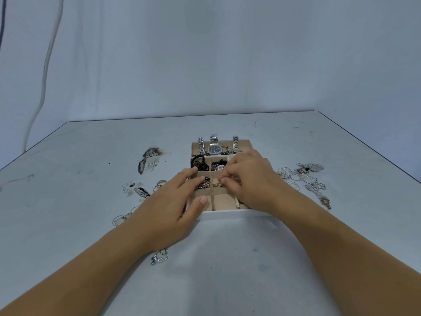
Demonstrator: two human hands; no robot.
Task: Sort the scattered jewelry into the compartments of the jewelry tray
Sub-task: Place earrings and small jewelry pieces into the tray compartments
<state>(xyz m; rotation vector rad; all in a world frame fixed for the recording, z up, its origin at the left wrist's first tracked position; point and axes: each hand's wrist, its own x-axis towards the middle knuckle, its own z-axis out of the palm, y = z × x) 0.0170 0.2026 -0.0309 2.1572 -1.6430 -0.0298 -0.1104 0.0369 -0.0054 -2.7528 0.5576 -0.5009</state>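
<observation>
1. The jewelry tray (227, 215) sits in the middle of the table (227, 258), straight ahead of the person. It has a white outer wall and a beige lining split into small square compartments, with one long compartment across the far side.
2. The long compartment holds a dark-faced watch (215, 149) flanked by two silver link bands. The next row has black hair ties (199, 163) on the left and black and pearl beads (218, 165) in the middle.
3. The left hand (173, 201) lies over the tray's left side with fingers stretched out and nothing in its grasp. Its thumb is above the near-left compartment.
4. The right hand (248, 179) hovers over the tray's right half with fingers curled and tips drawn together above the central compartment, just over a gold ring (217, 185). Whether the tips pinch anything cannot be told.
5. Loose pieces lie on both sides — a heap of silver hoops and pearls (303, 177) to the right of the tray, thin hoops (120, 218) to the left, and a sparkly pendant (160, 255) beside the left wrist.
</observation>
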